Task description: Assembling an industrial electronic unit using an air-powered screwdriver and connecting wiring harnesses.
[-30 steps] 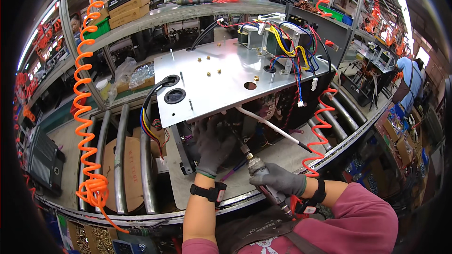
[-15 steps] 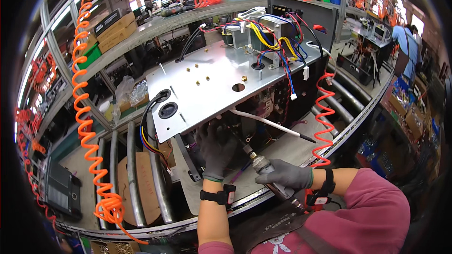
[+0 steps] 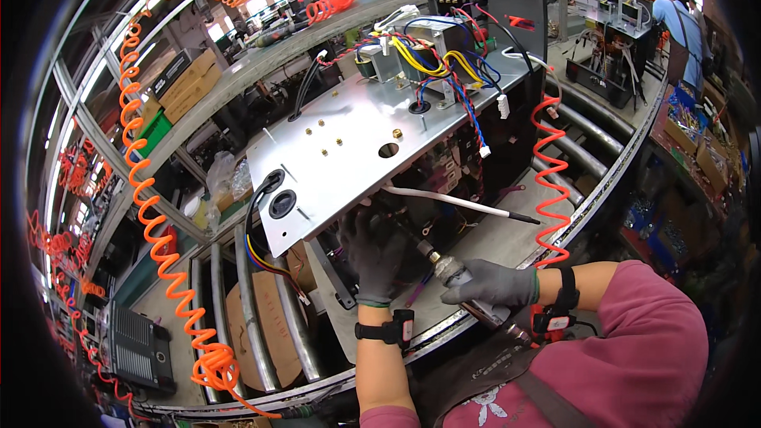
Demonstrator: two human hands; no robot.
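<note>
My right hand (image 3: 498, 284), in a grey glove, is wrapped round a silver power driver (image 3: 450, 271). The driver's long shaft points up and left, in under the edge of a bright metal panel (image 3: 341, 174). My left hand (image 3: 372, 257), also gloved, reaches below that edge beside the shaft's far end. Its fingers are bent in the shadow there; the fingertips and whatever they hold are hidden. The panel tops an open machine with dark boards (image 3: 456, 166) inside. A white cable (image 3: 452, 200) with a black tip sticks out above the driver.
Coiled orange air hoses hang left (image 3: 151, 198) and right (image 3: 551, 182). Bundled wires (image 3: 444, 63) and brass nuts (image 3: 323, 141) are on the panel. Metal rollers (image 3: 258, 325) run beneath. A grey-vented unit (image 3: 136, 346) stands left. Two people in blue work farther off.
The whole view has shifted and tilted slightly. Both hands and the driver keep nearly the same place against the machine.
</note>
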